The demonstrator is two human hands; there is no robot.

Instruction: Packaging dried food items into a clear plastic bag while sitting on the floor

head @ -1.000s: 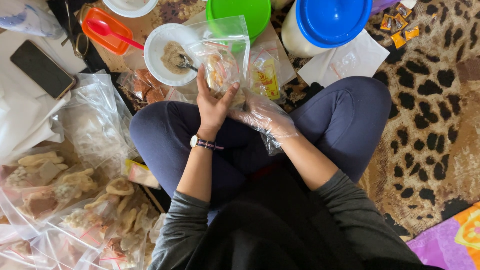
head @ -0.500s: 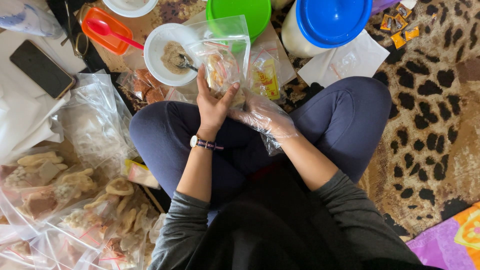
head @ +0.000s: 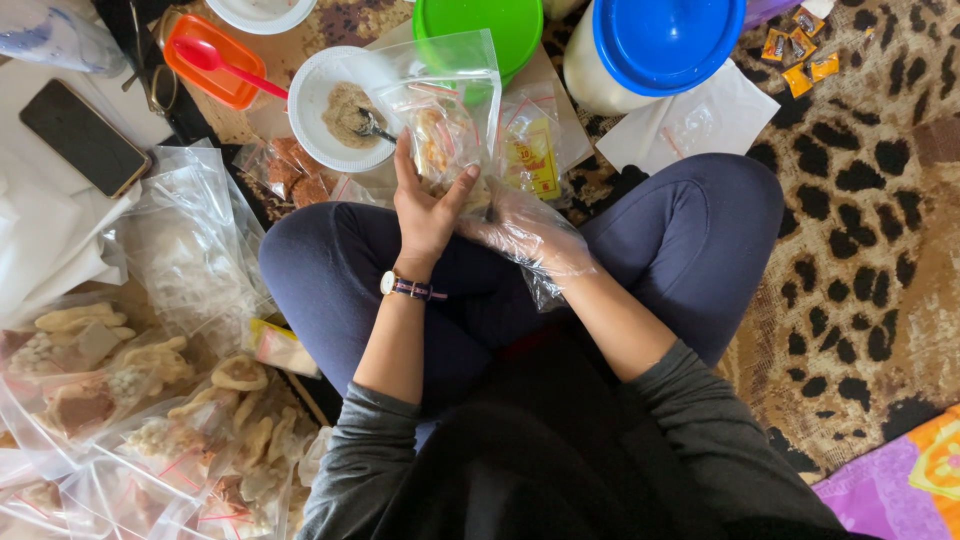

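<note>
I sit cross-legged on the floor. My left hand [head: 425, 210], with a watch on its wrist, grips a clear zip bag [head: 440, 110] of pale snack pieces from the left side. My right hand [head: 525, 235], inside a thin clear plastic glove, holds the same bag at its lower right. The bag is held upright above my knees, its open top towards a white bowl [head: 340, 105] of brown powder with a spoon in it.
A green lid [head: 480, 25] and a blue-lidded white tub [head: 650, 45] stand ahead. An orange box with a red spoon [head: 210, 60], a black phone [head: 85, 135], and many filled clear bags [head: 140, 410] lie to my left. Small sachets [head: 530, 155] lie by my right knee.
</note>
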